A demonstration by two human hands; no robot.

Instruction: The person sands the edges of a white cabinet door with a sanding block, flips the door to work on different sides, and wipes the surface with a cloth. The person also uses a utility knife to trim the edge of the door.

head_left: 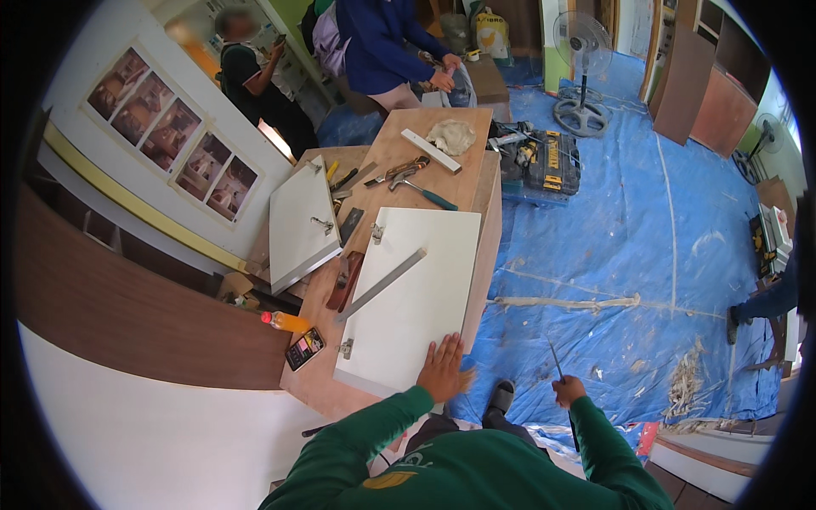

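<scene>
My left hand rests with fingers stretched out on the near right corner of a white panel with metal hinges on its left side. My right hand, out over the blue floor sheet, grips a long thin metal tool, possibly a file. A grey metal strip lies diagonally on the panel. Beside it on the plywood worktop are a wooden hand plane, a phone and an orange-drink bottle. A hammer lies beyond the panel.
A second hinged panel leans at left. Behind the worktop are a toolbox, two co-workers and a standing fan. Blue sheeting covers the floor; another person's leg shows at right.
</scene>
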